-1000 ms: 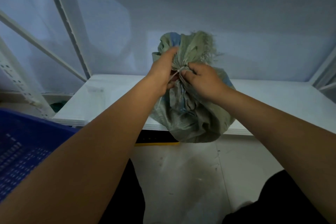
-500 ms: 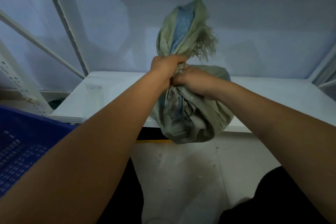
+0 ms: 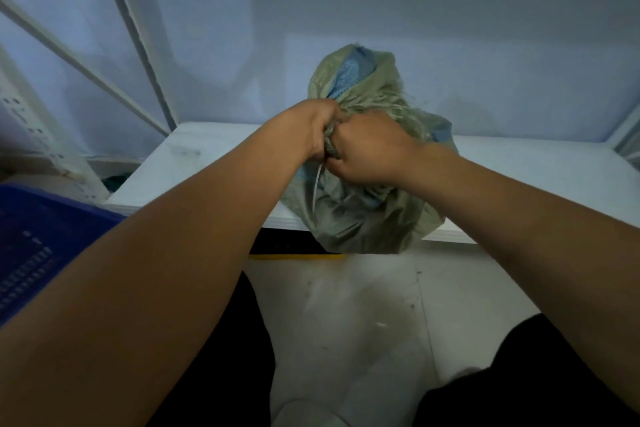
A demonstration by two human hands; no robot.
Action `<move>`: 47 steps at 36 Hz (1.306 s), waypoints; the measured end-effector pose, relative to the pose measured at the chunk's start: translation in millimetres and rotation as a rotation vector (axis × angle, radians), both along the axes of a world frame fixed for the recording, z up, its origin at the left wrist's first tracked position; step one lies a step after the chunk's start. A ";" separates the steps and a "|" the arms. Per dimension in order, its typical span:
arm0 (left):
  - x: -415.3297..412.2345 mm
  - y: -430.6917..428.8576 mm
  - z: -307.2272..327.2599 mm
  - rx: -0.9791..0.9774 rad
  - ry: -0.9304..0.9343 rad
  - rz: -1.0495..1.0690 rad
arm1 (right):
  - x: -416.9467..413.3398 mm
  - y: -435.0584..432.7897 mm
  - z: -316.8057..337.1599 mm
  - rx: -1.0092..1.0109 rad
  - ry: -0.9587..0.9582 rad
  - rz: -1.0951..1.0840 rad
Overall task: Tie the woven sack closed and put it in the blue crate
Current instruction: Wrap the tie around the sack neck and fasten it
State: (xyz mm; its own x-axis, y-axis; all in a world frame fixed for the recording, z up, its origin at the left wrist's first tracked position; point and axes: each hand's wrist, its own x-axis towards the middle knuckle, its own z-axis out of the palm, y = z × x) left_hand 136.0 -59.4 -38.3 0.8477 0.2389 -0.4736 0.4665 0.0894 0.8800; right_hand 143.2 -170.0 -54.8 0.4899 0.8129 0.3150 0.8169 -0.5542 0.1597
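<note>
Left grip (image 3: 317, 130), right grip (image 3: 367, 149) both fisted round gathered neck of woven sack (image 3: 363, 215), knuckles touching. Sack overhangs surface (image 3: 207, 163) front edge. Blue crate (image 3: 41, 218) lower left.

Dim, bluish light is falling across the scene, and soft shadows are spreading over the wall (image 3: 450, 10) and floor (image 3: 346, 315). Wide-angle distortion is bowing the rack post (image 3: 138, 38) at left; fine detail is looking soft.
</note>
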 end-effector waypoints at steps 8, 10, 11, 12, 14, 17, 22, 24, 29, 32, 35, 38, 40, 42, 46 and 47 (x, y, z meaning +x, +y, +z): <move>21.3 7.3 -22.4 -0.170 -0.158 -0.037 | 15.7 -19.3 -12.3 0.269 0.556 -0.157; 18.6 8.9 -21.9 -0.138 -0.189 -0.080 | 21.6 -23.9 -13.9 0.243 0.565 -0.202; 16.1 10.2 -20.7 -0.122 -0.190 -0.100 | 22.8 -24.5 -14.7 0.222 0.541 -0.221; 13.7 11.1 -19.0 -0.098 -0.184 -0.115 | 25.2 -24.4 -16.7 0.201 0.508 -0.238; 9.4 11.5 -14.7 -0.063 -0.169 -0.137 | 26.8 -26.2 -18.1 0.159 0.445 -0.251; 3.6 10.1 -7.4 -0.016 -0.147 -0.154 | 30.7 -25.3 -19.2 0.128 0.346 -0.254; 0.7 13.3 -5.4 0.077 -0.174 -0.130 | 47.6 -23.8 -15.6 0.175 0.352 -0.361; 0.2 19.0 -8.7 0.235 -0.187 -0.077 | 53.2 -29.7 -13.2 0.234 0.330 -0.393; 3.2 39.8 -27.2 1.107 -0.708 -0.085 | 60.0 -41.8 -17.3 0.218 0.367 -0.393; 6.8 35.5 -24.9 1.462 -0.892 -0.184 | 58.0 -43.5 -17.0 0.197 0.423 -0.330; 10.0 19.3 -24.6 1.695 -0.894 -0.453 | 51.5 -42.7 -14.8 0.201 0.404 -0.251; 11.8 8.3 -32.0 1.624 -0.793 -0.679 | 49.3 -44.3 -15.4 0.207 0.401 -0.189; 9.6 3.8 -31.8 1.410 -0.672 -0.724 | 49.0 -47.6 -15.0 0.189 0.393 -0.168; 5.7 2.6 -29.2 1.219 -0.612 -0.709 | 50.4 -49.5 -14.2 0.198 0.346 -0.155; 3.6 6.6 -28.9 1.238 -0.558 -0.622 | 51.5 -49.6 -11.4 0.260 0.244 -0.119; 3.1 7.8 -28.6 1.220 -0.541 -0.599 | 51.5 -49.0 -11.3 0.282 0.258 -0.105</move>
State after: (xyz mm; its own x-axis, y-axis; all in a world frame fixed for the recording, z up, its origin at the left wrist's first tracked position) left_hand 139.1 -51.6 -66.9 0.9675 -0.1946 0.1614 -0.2399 -0.9085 0.3423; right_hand 194.7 -219.1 -66.1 0.6578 0.6534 0.3747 0.7471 -0.6292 -0.2143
